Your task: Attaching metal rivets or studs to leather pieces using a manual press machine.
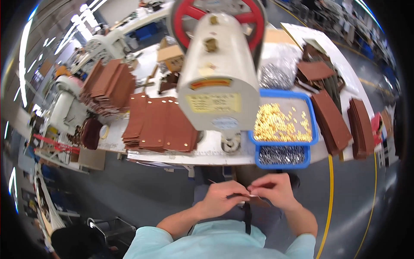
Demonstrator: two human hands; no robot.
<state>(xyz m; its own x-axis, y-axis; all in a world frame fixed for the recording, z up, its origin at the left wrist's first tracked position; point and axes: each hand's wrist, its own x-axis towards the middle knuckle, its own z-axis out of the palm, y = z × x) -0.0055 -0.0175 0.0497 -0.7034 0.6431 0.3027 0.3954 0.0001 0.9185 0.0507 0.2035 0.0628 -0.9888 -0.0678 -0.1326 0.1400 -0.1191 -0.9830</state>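
Note:
In front of my body, below the table edge, my left hand (pixel 222 199) and my right hand (pixel 276 189) meet with their fingertips pinched together. A small brown leather piece (pixel 261 201) shows between and under the fingers, with a pale bit at its edge. Most of it is hidden by the hands. Beyond them stands a cream-coloured press machine (pixel 220 64) with a red handwheel (pixel 188 13). Just past my right hand, a blue tray (pixel 314 116) holds many gold metal fasteners (pixel 280 125). A smaller blue tray (pixel 258 160) holds dark silver metal pieces (pixel 282 154).
Brown leather panels with gold fasteners (pixel 161 125) lie left of the press. Behind them is another brown stack (pixel 108 84). More brown strips (pixel 332 123) and a clear bag of silver pieces (pixel 276 75) are at right. A cardboard box (pixel 171 56) stands behind.

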